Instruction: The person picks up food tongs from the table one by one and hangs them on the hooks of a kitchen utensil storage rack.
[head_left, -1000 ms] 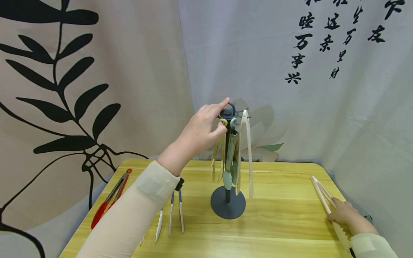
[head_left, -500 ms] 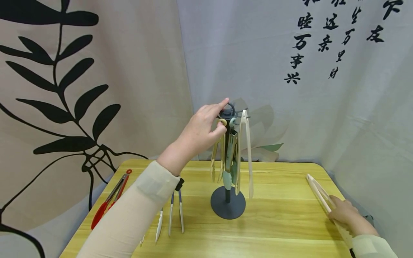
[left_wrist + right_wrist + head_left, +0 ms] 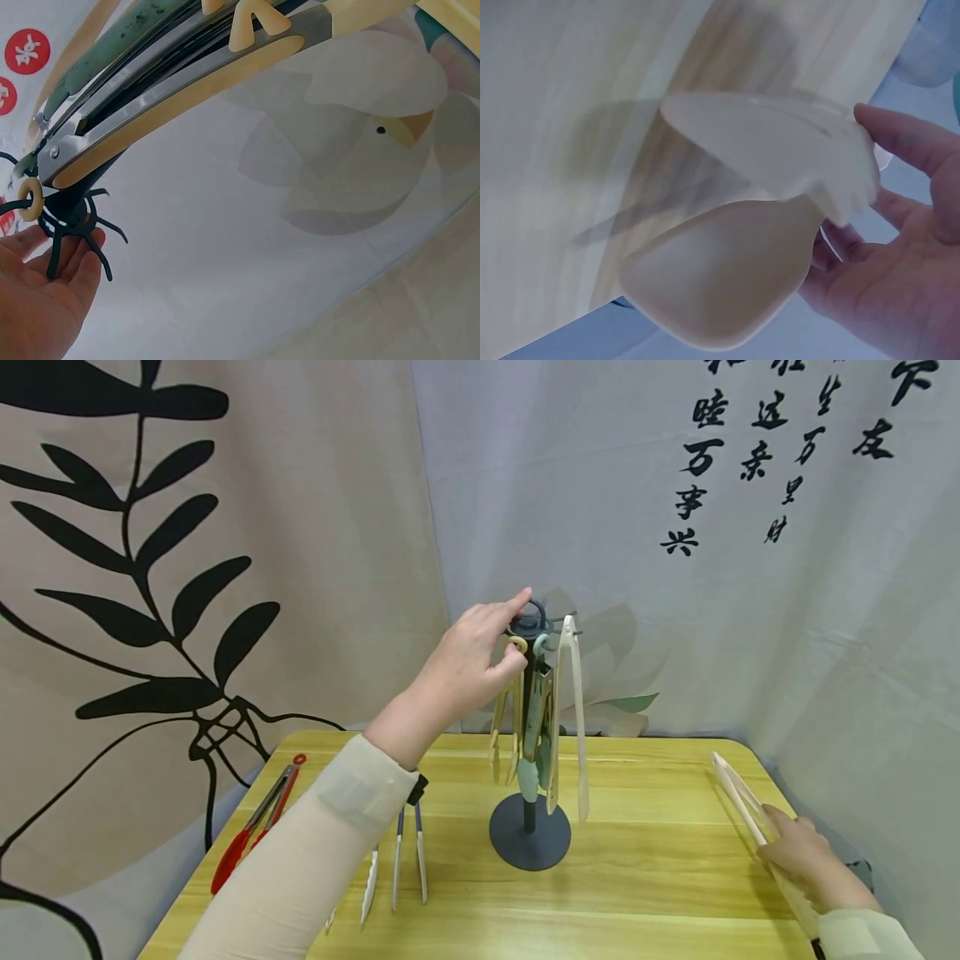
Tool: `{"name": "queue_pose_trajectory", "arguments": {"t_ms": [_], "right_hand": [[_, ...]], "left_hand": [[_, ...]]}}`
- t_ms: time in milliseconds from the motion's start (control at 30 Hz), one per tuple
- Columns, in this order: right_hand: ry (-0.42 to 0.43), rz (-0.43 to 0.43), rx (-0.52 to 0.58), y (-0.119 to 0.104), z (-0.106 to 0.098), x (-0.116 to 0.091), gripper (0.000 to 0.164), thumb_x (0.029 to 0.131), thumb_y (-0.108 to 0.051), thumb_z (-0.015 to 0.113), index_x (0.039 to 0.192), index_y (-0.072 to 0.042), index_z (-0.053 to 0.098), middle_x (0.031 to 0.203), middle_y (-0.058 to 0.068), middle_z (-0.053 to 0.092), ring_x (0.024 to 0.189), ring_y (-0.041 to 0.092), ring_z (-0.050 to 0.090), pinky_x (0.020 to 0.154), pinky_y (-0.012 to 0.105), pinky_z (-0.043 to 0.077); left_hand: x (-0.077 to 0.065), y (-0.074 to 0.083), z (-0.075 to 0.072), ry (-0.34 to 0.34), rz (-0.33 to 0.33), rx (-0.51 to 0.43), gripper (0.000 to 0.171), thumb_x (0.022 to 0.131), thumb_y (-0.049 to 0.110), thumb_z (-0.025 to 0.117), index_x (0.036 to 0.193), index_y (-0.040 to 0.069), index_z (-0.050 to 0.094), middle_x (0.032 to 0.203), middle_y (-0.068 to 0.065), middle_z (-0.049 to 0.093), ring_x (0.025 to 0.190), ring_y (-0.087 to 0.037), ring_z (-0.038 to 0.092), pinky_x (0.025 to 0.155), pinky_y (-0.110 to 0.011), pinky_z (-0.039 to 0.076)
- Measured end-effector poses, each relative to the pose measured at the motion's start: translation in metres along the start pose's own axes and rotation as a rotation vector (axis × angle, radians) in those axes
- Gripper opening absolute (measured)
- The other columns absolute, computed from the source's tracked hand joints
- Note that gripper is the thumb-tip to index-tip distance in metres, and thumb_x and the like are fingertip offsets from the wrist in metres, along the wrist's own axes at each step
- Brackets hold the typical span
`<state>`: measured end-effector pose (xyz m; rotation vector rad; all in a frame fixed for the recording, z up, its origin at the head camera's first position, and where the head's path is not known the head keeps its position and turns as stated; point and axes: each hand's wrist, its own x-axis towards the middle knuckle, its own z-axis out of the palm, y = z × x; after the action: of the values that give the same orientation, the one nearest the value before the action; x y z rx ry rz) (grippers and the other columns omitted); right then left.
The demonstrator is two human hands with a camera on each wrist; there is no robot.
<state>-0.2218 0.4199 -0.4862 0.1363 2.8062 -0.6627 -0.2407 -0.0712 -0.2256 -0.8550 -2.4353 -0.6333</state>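
A dark hanging rack point(image 3: 529, 852) stands on the wooden table. My left hand point(image 3: 476, 652) grips its top; in the left wrist view the fingers close round the hub with hooks point(image 3: 67, 217). Hanging from those hooks are yellow-handled tongs point(image 3: 187, 105), green tongs point(image 3: 112, 52) and cream tongs point(image 3: 579, 710). Over at the table's right side, my right hand point(image 3: 801, 853) holds another pair of cream tongs point(image 3: 733, 789), slanting forward and left. The right wrist view shows its spoon-shaped head point(image 3: 720, 274) and a flatter head with a notched edge point(image 3: 772, 142), slightly apart.
Red tongs point(image 3: 234, 858) lie on the left of the wooden table point(image 3: 645, 877). Near my left sleeve point(image 3: 322, 852) are blue-handled tongs point(image 3: 421, 856) and a white tong head point(image 3: 370, 887), partly covered by the arm. A printed curtain point(image 3: 600, 527) hangs behind the table.
My right hand has shifted the cream tongs slightly forward and to the left. The left hand stays at the top of the rack, and the hanging tongs look unchanged.
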Motion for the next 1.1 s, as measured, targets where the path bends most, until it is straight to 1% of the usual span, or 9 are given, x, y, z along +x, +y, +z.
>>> {"name": "queue_pose_trajectory", "arguments": {"t_ms": [100,300,400,500,633,833,1100], "right_hand": [[0.023,-0.026,-0.008,-0.004,-0.001,0.001,0.087,0.080,-0.023,0.065,0.143,0.011,0.016,0.114,0.045,0.030,0.087,0.049,0.046,0.063,0.047,0.045],[0.083,-0.071,-0.014,-0.018,0.003,-0.001,0.084,0.082,-0.021,0.064,0.143,0.011,0.017,0.114,0.046,0.029,0.086,0.052,0.047,0.061,0.048,0.047],[0.114,-0.105,-0.013,-0.026,0.005,-0.003,0.083,0.083,-0.020,0.064,0.144,0.011,0.017,0.115,0.047,0.029,0.088,0.052,0.048,0.062,0.049,0.047],[0.147,-0.146,0.010,-0.035,0.006,-0.005,0.082,0.083,-0.020,0.065,0.144,0.011,0.018,0.115,0.046,0.031,0.087,0.049,0.051,0.063,0.049,0.047],[0.184,-0.182,0.045,-0.047,0.005,-0.009,0.084,0.083,-0.020,0.068,0.145,0.009,0.018,0.115,0.043,0.033,0.088,0.049,0.052,0.064,0.049,0.047],[0.234,-0.230,0.052,-0.057,0.004,-0.013,0.086,0.080,-0.021,0.071,0.145,0.008,0.021,0.116,0.042,0.035,0.093,0.052,0.050,0.066,0.053,0.048],[0.270,-0.255,0.071,-0.068,0.002,-0.017,0.084,0.082,-0.018,0.070,0.146,0.005,0.021,0.118,0.040,0.034,0.096,0.052,0.048,0.068,0.056,0.046]], "left_hand": [[0.000,0.000,0.000,0.001,0.000,0.000,0.063,0.088,0.021,0.039,0.150,0.024,0.027,0.140,0.003,0.049,0.127,-0.017,0.043,0.105,-0.037,0.037],[0.000,0.000,0.000,0.005,0.000,-0.002,0.063,0.089,0.022,0.039,0.150,0.025,0.026,0.141,0.002,0.049,0.128,-0.017,0.043,0.105,-0.037,0.037],[0.000,0.000,0.000,0.008,0.005,0.005,0.063,0.088,0.022,0.039,0.150,0.023,0.027,0.140,0.002,0.049,0.128,-0.017,0.043,0.105,-0.037,0.037],[0.001,0.000,0.001,0.011,0.008,0.012,0.063,0.088,0.021,0.039,0.150,0.022,0.029,0.139,0.002,0.050,0.127,-0.017,0.043,0.106,-0.036,0.037],[0.001,0.001,0.001,0.009,0.006,0.016,0.063,0.088,0.021,0.038,0.150,0.022,0.029,0.139,0.002,0.050,0.127,-0.018,0.043,0.106,-0.036,0.037],[0.001,0.001,0.002,0.005,0.003,0.022,0.063,0.088,0.021,0.038,0.150,0.022,0.028,0.139,0.002,0.050,0.128,-0.018,0.043,0.106,-0.036,0.037],[0.002,0.000,0.002,0.005,-0.007,0.020,0.062,0.089,0.022,0.038,0.150,0.024,0.027,0.141,0.003,0.049,0.126,-0.017,0.043,0.105,-0.036,0.038]]}}
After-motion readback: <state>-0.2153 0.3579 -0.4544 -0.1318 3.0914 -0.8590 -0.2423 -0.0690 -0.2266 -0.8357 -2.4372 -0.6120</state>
